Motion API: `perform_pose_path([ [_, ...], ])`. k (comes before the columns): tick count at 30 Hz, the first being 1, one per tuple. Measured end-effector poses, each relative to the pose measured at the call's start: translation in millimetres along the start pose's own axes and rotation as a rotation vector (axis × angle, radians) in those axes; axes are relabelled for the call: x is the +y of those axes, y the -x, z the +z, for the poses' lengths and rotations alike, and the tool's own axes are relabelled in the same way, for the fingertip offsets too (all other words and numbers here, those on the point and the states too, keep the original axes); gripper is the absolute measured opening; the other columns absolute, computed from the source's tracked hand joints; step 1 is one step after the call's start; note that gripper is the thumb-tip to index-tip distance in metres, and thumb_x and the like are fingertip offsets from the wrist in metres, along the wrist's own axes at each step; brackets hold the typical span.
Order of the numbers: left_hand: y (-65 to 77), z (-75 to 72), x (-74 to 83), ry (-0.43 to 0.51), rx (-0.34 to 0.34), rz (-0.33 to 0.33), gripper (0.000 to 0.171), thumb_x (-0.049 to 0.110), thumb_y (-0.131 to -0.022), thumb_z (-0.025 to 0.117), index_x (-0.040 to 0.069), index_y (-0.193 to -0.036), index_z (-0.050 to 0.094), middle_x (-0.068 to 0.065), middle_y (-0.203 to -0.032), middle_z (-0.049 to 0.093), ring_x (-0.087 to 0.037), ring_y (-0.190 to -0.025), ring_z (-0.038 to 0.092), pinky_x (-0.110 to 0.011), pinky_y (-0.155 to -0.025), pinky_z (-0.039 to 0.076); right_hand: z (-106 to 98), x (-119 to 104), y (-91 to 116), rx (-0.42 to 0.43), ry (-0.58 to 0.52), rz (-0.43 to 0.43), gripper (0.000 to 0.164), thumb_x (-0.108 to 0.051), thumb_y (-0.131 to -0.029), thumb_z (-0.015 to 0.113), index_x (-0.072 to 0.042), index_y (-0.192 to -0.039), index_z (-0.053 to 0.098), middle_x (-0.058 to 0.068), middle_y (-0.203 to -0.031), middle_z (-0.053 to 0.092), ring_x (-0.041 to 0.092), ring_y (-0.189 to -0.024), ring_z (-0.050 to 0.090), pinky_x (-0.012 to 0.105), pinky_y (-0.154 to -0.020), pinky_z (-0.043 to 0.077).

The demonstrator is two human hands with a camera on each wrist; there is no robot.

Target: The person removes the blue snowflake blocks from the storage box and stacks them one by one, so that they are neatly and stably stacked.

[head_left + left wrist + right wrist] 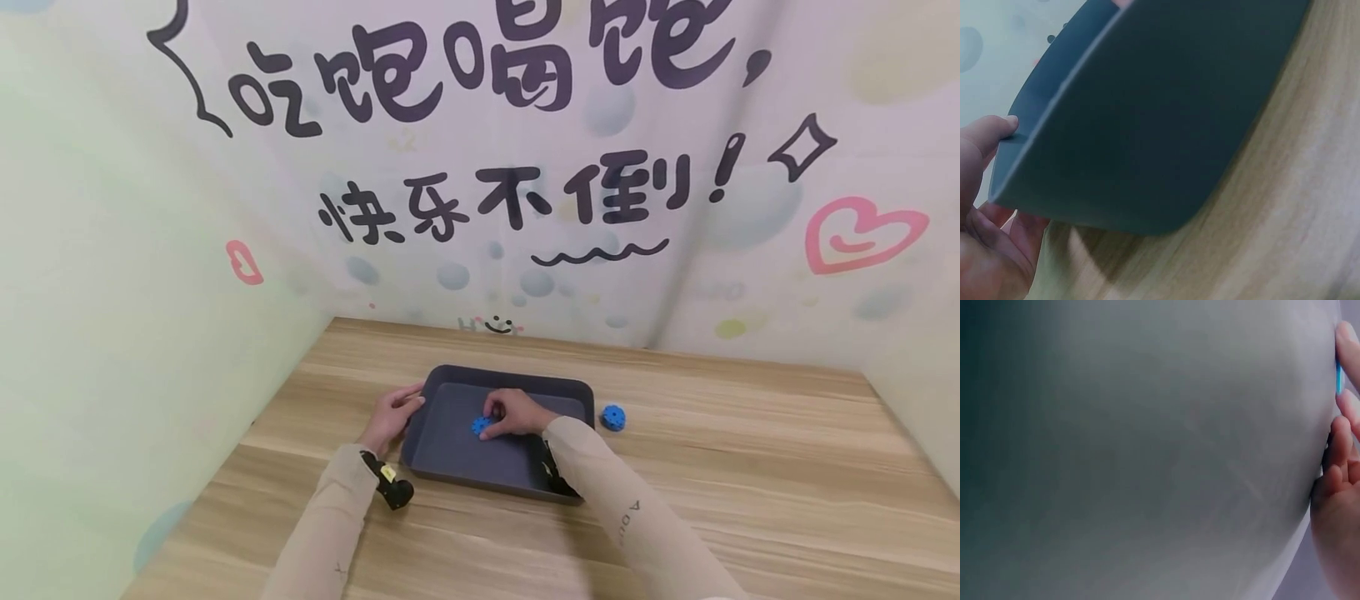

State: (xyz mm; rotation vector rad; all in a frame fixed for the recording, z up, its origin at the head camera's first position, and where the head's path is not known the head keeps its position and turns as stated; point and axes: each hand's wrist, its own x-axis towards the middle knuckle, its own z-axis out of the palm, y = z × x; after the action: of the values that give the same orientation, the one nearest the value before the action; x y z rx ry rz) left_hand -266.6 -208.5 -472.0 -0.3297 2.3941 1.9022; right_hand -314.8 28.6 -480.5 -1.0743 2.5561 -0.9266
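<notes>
A dark grey rectangular tray lies on the wooden table. My left hand grips its left side; in the left wrist view the thumb hooks over the rim and the other fingers are outside the wall. Inside the tray, my right hand pinches a blue notched disc between thumb and fingers, low over the tray floor. Only a thin blue edge of the disc shows in the right wrist view, between the fingertips. Just beyond the tray's right side sits a small stack of blue notched discs.
The wooden table extends to the right of the tray and in front of it. Behind it hangs a white backdrop with black lettering, and a pale wall stands at the left.
</notes>
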Motion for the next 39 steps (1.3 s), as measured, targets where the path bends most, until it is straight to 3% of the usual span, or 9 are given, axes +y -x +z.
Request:
perform_pose_path([
  [7,0.8,-0.5,1.6,-0.009,-0.011,-0.009,0.037,0.012,-0.086,0.056,0.009,-0.123,0.053,-0.019,-0.112,0.057,-0.018,-0.080,0.058,-0.025,-0.058,0.044,-4,-1,1,-0.091,-0.026,-0.029,0.040,-0.020,-0.069,0.076,-0.006,-0.105,0.063,-0.001,-0.081,0.050,0.011,-0.069,0.040,0.022,-0.063,0.036],
  [11,1.8,-1.2,2.1,-0.011,-0.012,-0.007,0.038,0.012,-0.086,0.056,0.009,-0.124,0.053,-0.019,-0.112,0.057,-0.018,-0.080,0.058,-0.025,-0.059,0.044,-7,-3,2,-0.119,-0.033,-0.079,0.036,-0.017,-0.072,0.073,-0.005,-0.105,0.065,0.000,-0.084,0.052,0.010,-0.070,0.040,0.022,-0.064,0.037],
  [14,1.9,-1.3,1.6,-0.008,-0.004,-0.003,0.038,0.011,-0.086,0.056,0.009,-0.123,0.053,-0.019,-0.112,0.057,-0.017,-0.080,0.058,-0.024,-0.059,0.045,-8,-3,2,-0.123,-0.034,-0.071,0.032,-0.017,-0.073,0.072,-0.007,-0.103,0.066,-0.002,-0.084,0.051,0.009,-0.072,0.040,0.021,-0.064,0.037],
  [21,1.2,-0.3,0.9,-0.009,0.007,-0.006,0.038,0.012,-0.086,0.057,0.010,-0.123,0.053,-0.020,-0.113,0.056,-0.015,-0.079,0.058,-0.022,-0.057,0.044,-7,-1,1,-0.085,-0.038,-0.027,0.026,-0.019,-0.071,0.074,-0.010,-0.095,0.068,-0.005,-0.081,0.056,0.009,-0.073,0.047,0.022,-0.065,0.041],
  [31,3.1,0.1,0.9,-0.004,0.000,-0.009,0.038,0.012,-0.086,0.057,0.010,-0.123,0.053,-0.019,-0.113,0.056,-0.014,-0.076,0.058,-0.023,-0.055,0.044,-11,-1,6,-0.054,-0.073,0.023,0.026,-0.017,-0.072,0.073,-0.005,-0.093,0.065,-0.002,-0.082,0.060,0.008,-0.073,0.052,0.021,-0.066,0.044],
  [39,0.1,-0.9,-1.2,0.006,-0.008,-0.027,0.038,0.014,-0.087,0.056,0.011,-0.124,0.053,-0.018,-0.113,0.056,-0.013,-0.075,0.058,-0.022,-0.055,0.044,-26,-6,12,0.040,-0.110,0.100,0.027,-0.013,-0.073,0.072,-0.003,-0.096,0.063,0.003,-0.087,0.060,0.011,-0.077,0.055,0.024,-0.069,0.046],
])
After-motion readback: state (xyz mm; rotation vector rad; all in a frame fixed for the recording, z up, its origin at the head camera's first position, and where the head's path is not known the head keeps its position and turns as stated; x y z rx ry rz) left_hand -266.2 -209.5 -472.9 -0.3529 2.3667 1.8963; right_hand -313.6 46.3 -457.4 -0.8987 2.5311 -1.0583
